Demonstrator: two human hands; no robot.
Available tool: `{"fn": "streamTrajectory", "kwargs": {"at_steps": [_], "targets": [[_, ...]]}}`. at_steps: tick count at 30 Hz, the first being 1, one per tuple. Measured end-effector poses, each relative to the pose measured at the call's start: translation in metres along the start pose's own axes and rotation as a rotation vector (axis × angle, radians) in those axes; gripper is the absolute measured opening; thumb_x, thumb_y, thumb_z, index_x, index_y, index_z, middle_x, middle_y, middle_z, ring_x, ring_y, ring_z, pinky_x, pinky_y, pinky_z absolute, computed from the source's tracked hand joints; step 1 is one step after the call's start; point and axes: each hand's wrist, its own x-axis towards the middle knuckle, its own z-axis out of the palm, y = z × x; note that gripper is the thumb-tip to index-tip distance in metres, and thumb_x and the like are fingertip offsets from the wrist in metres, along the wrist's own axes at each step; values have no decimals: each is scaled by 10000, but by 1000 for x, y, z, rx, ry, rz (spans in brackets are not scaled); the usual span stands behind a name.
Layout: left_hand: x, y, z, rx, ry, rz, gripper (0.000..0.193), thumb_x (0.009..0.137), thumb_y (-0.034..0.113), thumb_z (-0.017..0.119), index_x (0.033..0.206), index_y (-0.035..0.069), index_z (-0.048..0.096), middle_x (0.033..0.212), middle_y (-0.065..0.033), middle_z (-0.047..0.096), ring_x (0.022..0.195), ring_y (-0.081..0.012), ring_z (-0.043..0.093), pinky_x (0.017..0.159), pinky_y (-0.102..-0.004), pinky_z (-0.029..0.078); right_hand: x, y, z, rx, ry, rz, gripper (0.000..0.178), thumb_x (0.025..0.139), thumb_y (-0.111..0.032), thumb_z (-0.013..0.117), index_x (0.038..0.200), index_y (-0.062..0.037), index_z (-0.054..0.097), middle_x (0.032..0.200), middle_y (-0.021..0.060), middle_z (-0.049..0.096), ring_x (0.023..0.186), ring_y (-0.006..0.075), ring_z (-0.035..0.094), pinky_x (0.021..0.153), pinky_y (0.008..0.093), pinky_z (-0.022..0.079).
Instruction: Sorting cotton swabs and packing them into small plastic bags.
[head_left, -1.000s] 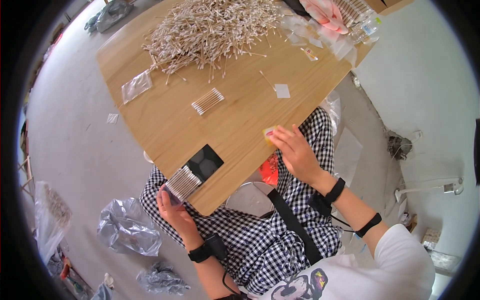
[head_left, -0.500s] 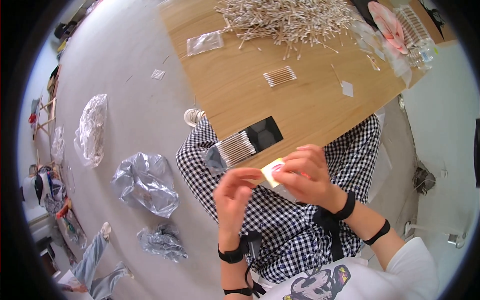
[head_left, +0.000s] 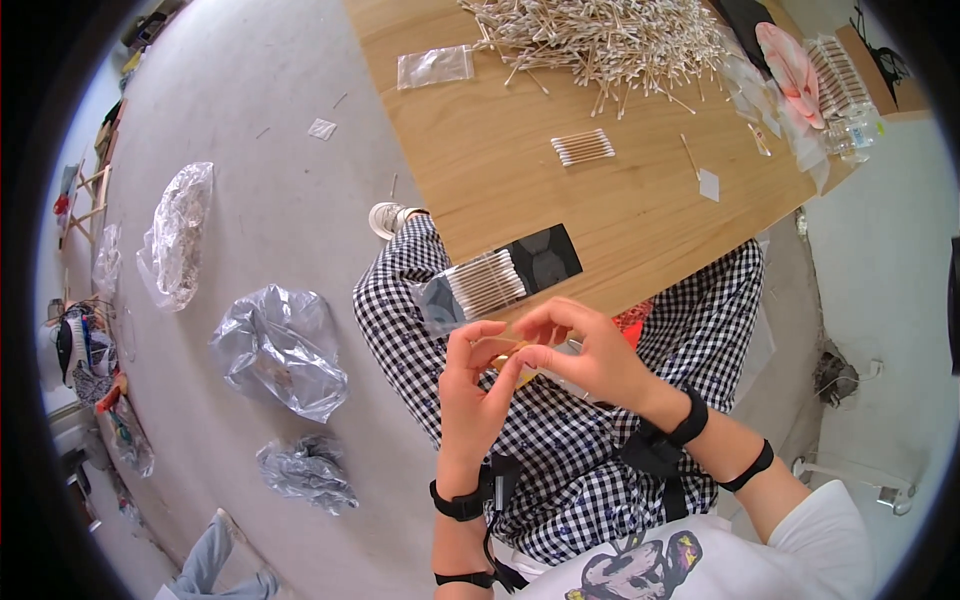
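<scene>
My left hand [head_left: 473,392] and my right hand [head_left: 590,352] meet over my lap, just off the table's near edge. Their fingertips pinch a small yellow piece, perhaps a label or card [head_left: 524,376], mostly hidden by the fingers. Just beyond them, a clear bag [head_left: 437,305] lies at the table edge with a row of cotton swabs [head_left: 488,284] in it. A black card [head_left: 550,258] extends from the right end of that row.
The wooden table [head_left: 640,230] carries a large heap of cotton swabs [head_left: 610,45], a small swab bundle [head_left: 583,147], a flat clear bag [head_left: 435,67] and a white paper square [head_left: 709,185]. Crumpled plastic bags [head_left: 280,350] lie on the floor at left. Red material [head_left: 632,320] shows by my lap.
My hands have come together around the yellow piece, which was plainly visible before and is now mostly covered. The view has shifted slightly, and the person at lower left is less in view.
</scene>
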Motion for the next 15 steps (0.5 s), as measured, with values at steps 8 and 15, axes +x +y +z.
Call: {"fn": "streamTrajectory", "kwargs": {"at_steps": [8, 15], "targets": [[19, 3, 8, -10, 42, -1, 333, 875, -7, 668, 1149, 0, 480, 933, -93, 686, 894, -156, 663, 762, -258, 511, 14, 0, -14, 60, -55, 59, 65, 893, -72, 659, 886, -12, 636, 847, -2, 607, 752, 57, 584, 635, 214, 441], [63, -30, -14, 561, 676, 314, 416, 905, 121, 678, 1267, -6, 518, 1239, -113, 569, 1125, -160, 543, 944, -282, 436, 47, 14, -24, 272, 251, 136, 100, 908, -46, 637, 941, 6, 558, 859, 48, 643, 733, 78, 617, 666, 224, 513]]}}
